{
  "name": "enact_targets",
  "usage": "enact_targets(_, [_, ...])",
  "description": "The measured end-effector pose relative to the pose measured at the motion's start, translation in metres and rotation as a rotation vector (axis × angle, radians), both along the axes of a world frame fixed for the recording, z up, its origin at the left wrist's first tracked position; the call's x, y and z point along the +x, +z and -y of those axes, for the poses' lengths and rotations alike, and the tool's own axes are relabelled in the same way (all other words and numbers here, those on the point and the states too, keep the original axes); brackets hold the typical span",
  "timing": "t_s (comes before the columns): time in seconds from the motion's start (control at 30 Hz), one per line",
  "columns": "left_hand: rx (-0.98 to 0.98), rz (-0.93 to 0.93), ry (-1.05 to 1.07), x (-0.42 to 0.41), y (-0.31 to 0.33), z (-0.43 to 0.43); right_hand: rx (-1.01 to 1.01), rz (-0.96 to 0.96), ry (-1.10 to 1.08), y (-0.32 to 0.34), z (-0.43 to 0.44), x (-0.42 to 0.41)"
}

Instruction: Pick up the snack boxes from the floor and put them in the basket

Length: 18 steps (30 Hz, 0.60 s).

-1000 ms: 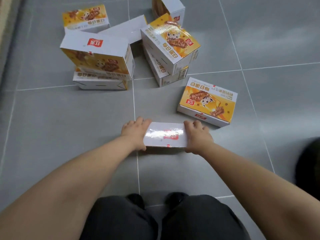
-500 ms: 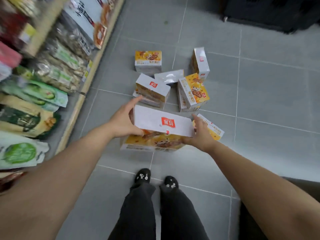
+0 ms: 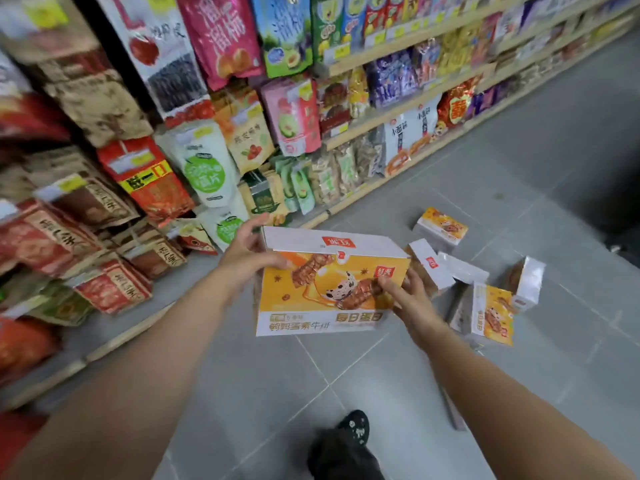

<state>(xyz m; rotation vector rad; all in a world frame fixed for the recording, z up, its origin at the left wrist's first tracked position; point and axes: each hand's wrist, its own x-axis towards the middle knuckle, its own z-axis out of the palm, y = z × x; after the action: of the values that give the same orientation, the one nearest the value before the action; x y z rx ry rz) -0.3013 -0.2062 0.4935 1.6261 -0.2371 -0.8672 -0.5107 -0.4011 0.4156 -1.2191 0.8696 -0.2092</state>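
Snack box (image 3: pixel 329 285), on the floor (image 3: pixel 346 375) a second ago, now hangs lifted clear of it, left hand (image 3: pixel 249 258) and right hand (image 3: pixel 405 299) gripping its ends. Other boxes (image 3: pixel 491 313) remain down; no basket shows.

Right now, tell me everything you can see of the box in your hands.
The snack box is a closed glossy cardboard carton, white on top with a red logo, its orange front printed with meat skewers, a spotted cartoon animal and upside-down lettering. It is held up off the floor, roughly level, front face tipped upward. The left hand grips its left end, the right hand its right end.
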Motion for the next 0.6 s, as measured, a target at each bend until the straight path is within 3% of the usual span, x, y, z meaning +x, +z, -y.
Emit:
enact_targets(0.33, [-0.09,-0.08,0.459,-0.034,0.02,-0.32,0.153,0.011,0.484,0.019,-0.246,0.063])
enact_targets(0.6, [-0.029,-0.174,0.877,-0.091,0.004,-0.519,0.19,-0.074,0.651,0.02,-0.432,0.096])
